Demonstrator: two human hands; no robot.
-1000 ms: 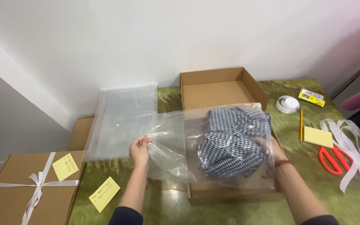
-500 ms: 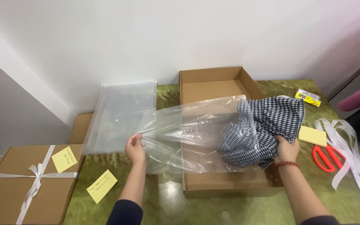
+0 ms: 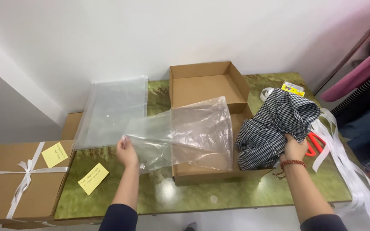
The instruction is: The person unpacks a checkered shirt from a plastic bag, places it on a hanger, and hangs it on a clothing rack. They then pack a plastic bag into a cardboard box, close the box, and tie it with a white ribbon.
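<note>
The left hand (image 3: 127, 152) pinches the edge of a clear plastic bag (image 3: 185, 132) draped over the open cardboard box (image 3: 206, 81). The right hand (image 3: 295, 149), closed, grips a black-and-white checked garment (image 3: 274, 126) at the box's right edge — apparently just clear of the bag. Bagging it would need the bag's mouth opened. Left of the box lie flat plastic sheets (image 3: 112, 111) and a ribboned box (image 3: 18, 179); right of it, white ribbons (image 3: 343, 158) crowd the table (image 3: 193, 199).

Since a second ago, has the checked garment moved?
Yes. The checked garment, held by the right hand, went right, out of the clear bag, toward the open cardboard box's right edge.
</note>
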